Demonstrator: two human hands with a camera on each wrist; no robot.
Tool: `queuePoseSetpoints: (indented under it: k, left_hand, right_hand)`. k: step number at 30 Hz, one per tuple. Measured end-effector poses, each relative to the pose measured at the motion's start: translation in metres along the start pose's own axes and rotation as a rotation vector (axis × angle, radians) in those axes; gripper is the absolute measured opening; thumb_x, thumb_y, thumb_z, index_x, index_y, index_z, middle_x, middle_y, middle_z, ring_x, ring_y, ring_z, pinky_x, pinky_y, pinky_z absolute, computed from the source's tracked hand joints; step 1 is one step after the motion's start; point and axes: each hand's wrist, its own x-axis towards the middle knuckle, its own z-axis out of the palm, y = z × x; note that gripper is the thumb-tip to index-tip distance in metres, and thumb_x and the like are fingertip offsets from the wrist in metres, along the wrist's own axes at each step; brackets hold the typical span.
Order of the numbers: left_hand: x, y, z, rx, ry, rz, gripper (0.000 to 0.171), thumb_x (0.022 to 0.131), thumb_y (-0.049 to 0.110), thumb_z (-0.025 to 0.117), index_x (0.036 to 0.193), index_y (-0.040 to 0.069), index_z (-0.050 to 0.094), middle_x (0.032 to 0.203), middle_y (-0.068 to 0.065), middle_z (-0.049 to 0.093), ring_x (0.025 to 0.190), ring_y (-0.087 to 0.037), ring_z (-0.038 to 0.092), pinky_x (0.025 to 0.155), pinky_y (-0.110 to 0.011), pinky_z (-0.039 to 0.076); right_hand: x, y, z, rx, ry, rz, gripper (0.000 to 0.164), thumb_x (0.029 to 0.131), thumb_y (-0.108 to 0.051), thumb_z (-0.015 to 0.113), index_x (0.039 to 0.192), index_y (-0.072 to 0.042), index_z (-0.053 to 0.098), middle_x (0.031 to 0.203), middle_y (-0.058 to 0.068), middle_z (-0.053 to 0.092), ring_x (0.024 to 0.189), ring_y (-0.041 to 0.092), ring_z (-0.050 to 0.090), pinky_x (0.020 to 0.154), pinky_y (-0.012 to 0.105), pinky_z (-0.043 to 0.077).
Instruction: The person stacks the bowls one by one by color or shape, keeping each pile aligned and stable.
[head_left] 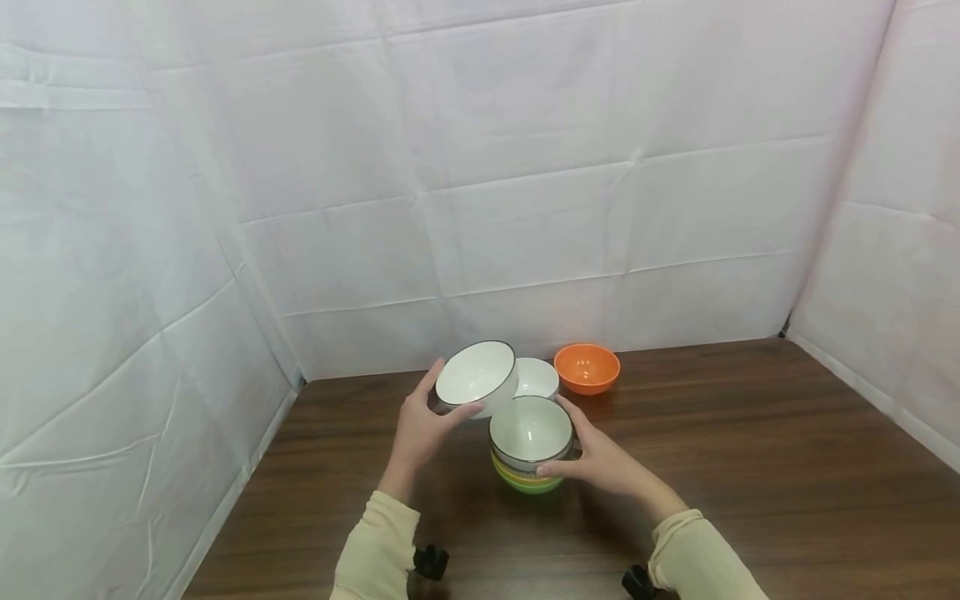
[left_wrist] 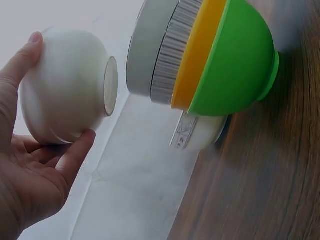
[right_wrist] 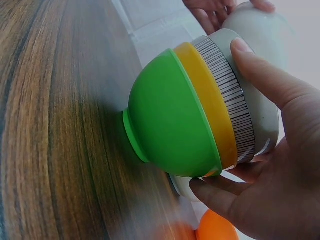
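Tilted toward me, a white bowl with a dark rim is held up off the table by my left hand, thumb and fingers on opposite sides. Just right of it stands a bowl stack on the table: a green bowl at the bottom, then a yellow bowl, a striped bowl and a pale dark-rimmed bowl on top. My right hand grips this stack from the right, its thumb on the near side of the top bowl and fingers round the far side.
Behind the stack is another white bowl, partly hidden. An orange bowl sits at the back, to its right. The wooden table ends at a white cloth behind, with more cloth at both sides.
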Motion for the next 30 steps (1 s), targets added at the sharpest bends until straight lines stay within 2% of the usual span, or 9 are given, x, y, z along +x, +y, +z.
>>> queuePoseSetpoints:
  k: [12, 19, 30]
  left_hand:
    - [-0.005, 0.003, 0.015, -0.028, -0.071, 0.024, 0.088, 0.071, 0.021, 0.083, 0.146, 0.005, 0.038, 0.149, -0.019, 0.04, 0.123, -0.029, 0.052, 0.101, -0.05, 0.047]
    - [-0.009, 0.003, 0.026, 0.004, -0.133, 0.043, 0.089, 0.072, 0.028, 0.082, 0.147, 0.008, 0.037, 0.145, -0.018, 0.046, 0.117, -0.028, 0.056, 0.098, -0.052, 0.049]
    - [-0.013, 0.0, 0.036, 0.057, -0.196, 0.026, 0.094, 0.069, 0.035, 0.084, 0.146, 0.01, 0.038, 0.145, -0.013, 0.048, 0.126, -0.026, 0.049, 0.106, -0.051, 0.041]
  right_hand:
    - [0.0, 0.0, -0.001, 0.011, -0.01, 0.029, 0.107, 0.074, -0.036, 0.08, 0.152, -0.009, 0.012, 0.149, 0.021, 0.032, 0.129, 0.037, 0.039, 0.107, 0.062, 0.035]
    - [-0.002, 0.001, -0.003, 0.019, -0.007, 0.015, 0.105, 0.075, -0.034, 0.08, 0.152, -0.012, 0.012, 0.149, 0.022, 0.032, 0.127, 0.037, 0.042, 0.106, 0.062, 0.036]
    - [-0.004, -0.001, -0.002, 0.028, -0.01, 0.003, 0.103, 0.076, -0.033, 0.079, 0.151, -0.01, 0.012, 0.149, 0.021, 0.032, 0.131, 0.036, 0.038, 0.107, 0.063, 0.035]
